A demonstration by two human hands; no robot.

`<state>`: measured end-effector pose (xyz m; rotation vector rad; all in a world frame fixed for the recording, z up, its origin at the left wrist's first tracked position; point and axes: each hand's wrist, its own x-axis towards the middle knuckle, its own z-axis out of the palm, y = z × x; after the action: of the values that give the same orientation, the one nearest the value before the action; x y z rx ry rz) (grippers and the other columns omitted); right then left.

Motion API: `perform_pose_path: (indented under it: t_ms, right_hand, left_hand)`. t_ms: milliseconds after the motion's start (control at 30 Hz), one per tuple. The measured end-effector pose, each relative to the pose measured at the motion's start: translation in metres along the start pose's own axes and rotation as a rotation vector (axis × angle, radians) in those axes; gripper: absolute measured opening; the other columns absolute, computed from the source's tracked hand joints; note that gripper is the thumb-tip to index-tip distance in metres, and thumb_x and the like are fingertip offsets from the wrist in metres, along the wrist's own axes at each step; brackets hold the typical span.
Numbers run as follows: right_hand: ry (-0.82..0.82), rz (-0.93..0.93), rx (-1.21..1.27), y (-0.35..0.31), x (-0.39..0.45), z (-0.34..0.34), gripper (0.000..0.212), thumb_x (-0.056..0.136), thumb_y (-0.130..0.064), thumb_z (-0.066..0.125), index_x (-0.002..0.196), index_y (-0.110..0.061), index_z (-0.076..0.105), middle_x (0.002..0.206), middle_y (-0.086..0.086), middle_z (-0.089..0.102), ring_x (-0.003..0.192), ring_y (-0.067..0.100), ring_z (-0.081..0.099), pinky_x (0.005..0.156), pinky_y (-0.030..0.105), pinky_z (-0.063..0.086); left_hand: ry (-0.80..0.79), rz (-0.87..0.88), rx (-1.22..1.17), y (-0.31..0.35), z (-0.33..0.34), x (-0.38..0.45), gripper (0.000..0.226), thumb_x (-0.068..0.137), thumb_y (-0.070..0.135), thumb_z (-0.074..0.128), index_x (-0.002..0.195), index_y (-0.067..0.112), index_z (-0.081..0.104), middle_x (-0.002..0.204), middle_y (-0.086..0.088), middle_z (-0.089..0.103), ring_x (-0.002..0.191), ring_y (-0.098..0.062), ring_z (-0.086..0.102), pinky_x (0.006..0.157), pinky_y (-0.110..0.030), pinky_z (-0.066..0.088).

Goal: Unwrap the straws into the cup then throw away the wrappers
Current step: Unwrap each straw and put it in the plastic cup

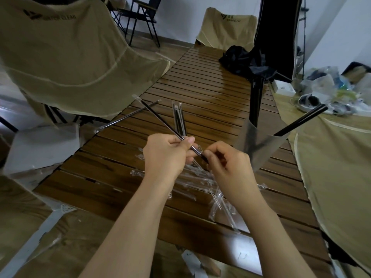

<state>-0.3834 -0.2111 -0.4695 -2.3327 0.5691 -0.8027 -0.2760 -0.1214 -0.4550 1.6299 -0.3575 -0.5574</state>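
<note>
My left hand [167, 155] grips a black straw in a clear wrapper [160, 119] that slants up and to the left. My right hand [226, 163] pinches the straw's near end just right of the left thumb. A translucent cup [259, 145] stands right of my hands with black straws [301, 120] leaning out of it. More wrapped straws [179, 119] lie on the slatted wooden table [210, 93] beyond my hands. One wrapped straw [128, 116] lies across the table's left edge. Several empty clear wrappers [202, 181] are piled beneath my wrists.
Beige folding chairs stand at the left [66, 57], the far end [226, 27] and the right [331, 157]. A black bag [245, 61] lies on the far part of the table. A heap of plastic bags [329, 85] sits at the right.
</note>
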Motion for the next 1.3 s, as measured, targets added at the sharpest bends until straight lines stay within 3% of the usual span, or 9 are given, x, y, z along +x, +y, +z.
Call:
perform_pose_path:
  t_ms: [100, 333, 567, 833, 967, 1100, 1300]
  right_hand:
    - [-0.036, 0.04, 0.01, -0.002, 0.0, -0.001, 0.006, 0.088, -0.021, 0.065, 0.082, -0.021, 0.063, 0.067, -0.014, 0.057, 0.063, -0.002, 0.056, 0.054, 0.011, 0.042]
    - [0.025, -0.023, -0.109, -0.001, 0.0, 0.001, 0.013, 0.088, -0.006, 0.063, 0.08, -0.015, 0.066, 0.065, -0.021, 0.051, 0.06, -0.004, 0.053, 0.056, 0.009, 0.041]
    - [0.001, 0.057, -0.159, 0.002, 0.0, 0.003, 0.019, 0.092, -0.007, 0.058, 0.081, -0.022, 0.056, 0.07, -0.014, 0.052, 0.061, -0.002, 0.049, 0.054, 0.01, 0.04]
    - [-0.031, 0.175, -0.102, 0.005, 0.0, 0.005, 0.018, 0.093, -0.005, 0.054, 0.083, -0.02, 0.054, 0.073, -0.011, 0.054, 0.065, 0.002, 0.053, 0.053, 0.009, 0.041]
    - [-0.032, 0.263, -0.066, 0.006, 0.0, 0.005, 0.02, 0.092, -0.001, 0.051, 0.082, -0.017, 0.054, 0.075, -0.003, 0.058, 0.068, 0.012, 0.058, 0.053, 0.016, 0.042]
    - [-0.025, 0.343, -0.003, 0.007, 0.001, 0.004, 0.017, 0.094, -0.005, 0.051, 0.083, -0.017, 0.057, 0.076, 0.0, 0.061, 0.068, 0.012, 0.059, 0.051, 0.012, 0.038]
    - [-0.004, 0.431, -0.007, 0.012, 0.002, 0.005, 0.013, 0.096, -0.009, 0.048, 0.089, -0.013, 0.058, 0.08, 0.003, 0.062, 0.072, 0.019, 0.062, 0.063, 0.031, 0.054]
  left_hand:
    - [0.008, 0.019, 0.01, 0.0, 0.0, -0.001, 0.009, 0.088, 0.02, 0.07, 0.091, 0.013, 0.073, 0.08, 0.001, 0.076, 0.069, -0.008, 0.073, 0.074, -0.031, 0.062]
    - [-0.001, 0.064, 0.038, -0.001, 0.003, -0.003, 0.004, 0.088, 0.02, 0.07, 0.086, 0.018, 0.072, 0.079, 0.001, 0.076, 0.068, -0.008, 0.073, 0.072, -0.03, 0.062]
    - [-0.06, 0.045, 0.03, 0.001, 0.004, -0.005, 0.01, 0.092, 0.017, 0.066, 0.083, 0.022, 0.068, 0.082, 0.002, 0.076, 0.068, -0.008, 0.073, 0.07, -0.026, 0.06]
    - [-0.103, 0.071, 0.06, 0.0, 0.007, -0.004, 0.009, 0.093, 0.016, 0.064, 0.097, 0.019, 0.071, 0.085, 0.005, 0.075, 0.072, -0.004, 0.073, 0.07, -0.022, 0.06]
    - [-0.163, 0.066, 0.062, 0.001, 0.009, -0.003, 0.016, 0.095, 0.01, 0.06, 0.104, 0.018, 0.07, 0.089, 0.004, 0.075, 0.079, -0.004, 0.073, 0.074, -0.023, 0.06]
    - [-0.199, 0.068, 0.068, 0.0, 0.01, -0.004, 0.02, 0.097, 0.007, 0.055, 0.105, 0.018, 0.069, 0.093, 0.003, 0.076, 0.086, -0.006, 0.073, 0.082, -0.026, 0.059]
    - [-0.236, 0.073, 0.05, 0.002, 0.009, -0.005, 0.026, 0.099, 0.005, 0.05, 0.107, 0.023, 0.066, 0.096, 0.008, 0.075, 0.091, -0.002, 0.071, 0.095, -0.033, 0.055]
